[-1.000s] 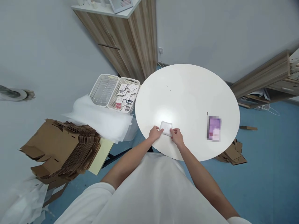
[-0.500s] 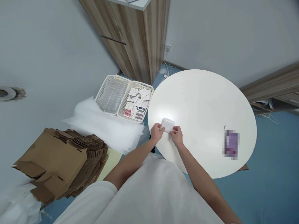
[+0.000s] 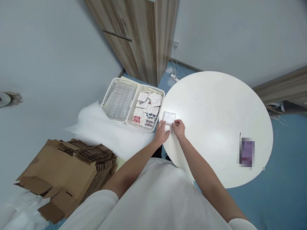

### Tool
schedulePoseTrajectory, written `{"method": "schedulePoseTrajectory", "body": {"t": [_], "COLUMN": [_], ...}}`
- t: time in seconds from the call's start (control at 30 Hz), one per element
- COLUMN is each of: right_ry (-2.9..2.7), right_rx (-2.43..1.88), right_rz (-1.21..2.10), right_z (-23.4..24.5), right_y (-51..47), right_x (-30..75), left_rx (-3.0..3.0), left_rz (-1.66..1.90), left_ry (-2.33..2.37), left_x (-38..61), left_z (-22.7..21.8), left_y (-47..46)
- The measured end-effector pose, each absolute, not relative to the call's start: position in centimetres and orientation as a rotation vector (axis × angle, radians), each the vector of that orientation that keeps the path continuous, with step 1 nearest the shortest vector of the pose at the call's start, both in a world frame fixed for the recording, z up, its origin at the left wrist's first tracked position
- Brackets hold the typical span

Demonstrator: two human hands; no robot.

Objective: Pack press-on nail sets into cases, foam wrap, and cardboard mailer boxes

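Note:
A small flat whitish, semi-clear packet [image 3: 169, 118] is at the near left rim of the round white table [image 3: 216, 105]. The thumb and fingers of my right hand [image 3: 178, 128] pinch its lower right corner. My left hand [image 3: 161, 133] is by the lower left corner, thumb apart from the fingers, with fingertips at the packet's edge. Whether those fingertips press on it is too small to tell.
Left of the table stand two white baskets, one with clear plastic cases [image 3: 120, 99], the other with printed cards [image 3: 146, 110]. White foam sheets [image 3: 112, 134] and stacked flat cardboard boxes [image 3: 64, 172] lie nearer. A blurred-out purple item [image 3: 247, 152] rests on the table's right side.
My left thumb has come off the packet, and that hand's grip has loosened. The packet now lies further up from my hands and looks flatter. The whole view has shifted slightly.

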State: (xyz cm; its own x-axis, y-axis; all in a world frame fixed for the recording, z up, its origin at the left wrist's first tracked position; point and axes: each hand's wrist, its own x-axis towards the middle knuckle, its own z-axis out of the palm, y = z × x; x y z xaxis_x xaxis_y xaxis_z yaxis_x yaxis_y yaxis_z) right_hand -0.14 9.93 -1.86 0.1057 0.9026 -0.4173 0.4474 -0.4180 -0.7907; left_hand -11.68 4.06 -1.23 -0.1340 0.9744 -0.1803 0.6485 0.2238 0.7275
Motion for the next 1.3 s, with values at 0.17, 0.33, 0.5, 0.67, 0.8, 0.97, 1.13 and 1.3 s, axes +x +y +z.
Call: {"method": "schedulePoseTrajectory", "body": {"t": [0.17,0.33,0.5,0.67,0.8,0.97,1.13,1.3], "right_ry": [-1.31,-1.334,-1.376,-1.446,-1.49,-1.582,-1.761,-2.135], "right_rx": [-1.907,-1.887,-1.866,-1.829,-1.788,-1.639,-1.438,-1.125], "right_rz": [1.274,1.274,1.276,1.282,1.287,1.38,1.575,1.675], "right_z": [-1.8,-1.6,-1.3,-1.1,-1.0,-0.7,-0.5,0.2], "right_y": [9.9,9.6,8.5,6.0,3.7,0.8,-2.2,-4.3], "right_x": [-0.2,0.1,1.2,3.3,4.7,5.0,3.0,-1.1], "left_rx": [1.525,1.546,1.532,1.499,1.442,1.323,1.277,1.11], "left_rz": [0.649,0.67,0.648,0.656,0.673,0.66,0.694,0.746], "left_ry": [1.823,1.824,1.833,1.871,1.924,1.951,1.975,2.199], "left_x": [-12.1,-12.1,-12.0,-11.1,-10.0,-9.1,-10.5,-14.5], "left_z": [-1.4,-1.6,-1.5,-0.8,-0.1,0.3,1.5,3.9], "left_y": [4.3,4.0,3.0,1.0,-1.9,-7.2,-13.2,-18.2]}}
